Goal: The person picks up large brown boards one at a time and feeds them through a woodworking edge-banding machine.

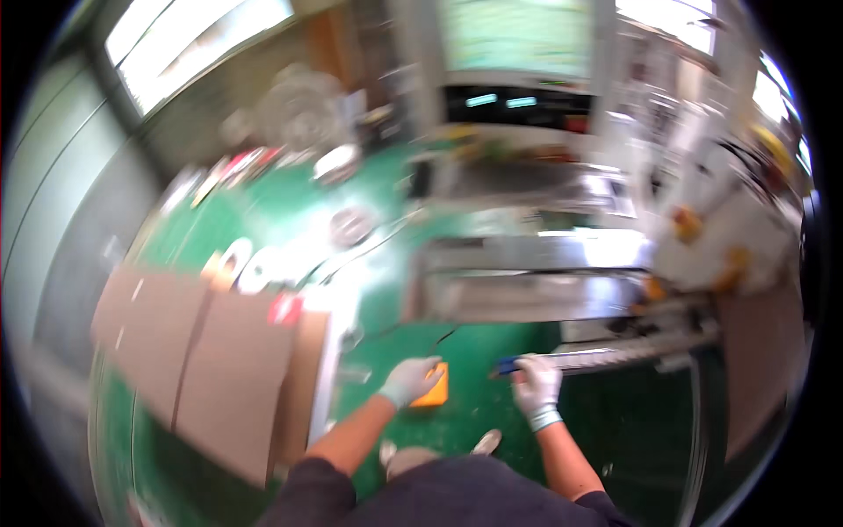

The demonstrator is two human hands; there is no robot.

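A green floor (263,220) fills the middle of the blurred view, and on its left lies a flattened brown cardboard box (211,360) with a roll of tape (230,262) just beyond its far edge. Farther off, round metal lids (351,227) and small colourful items (237,167) lie scattered on the floor. To the right stands a grey metal machine (536,272) with stepped shiny surfaces, and a white bundle with orange spots (720,233) sits beside it.
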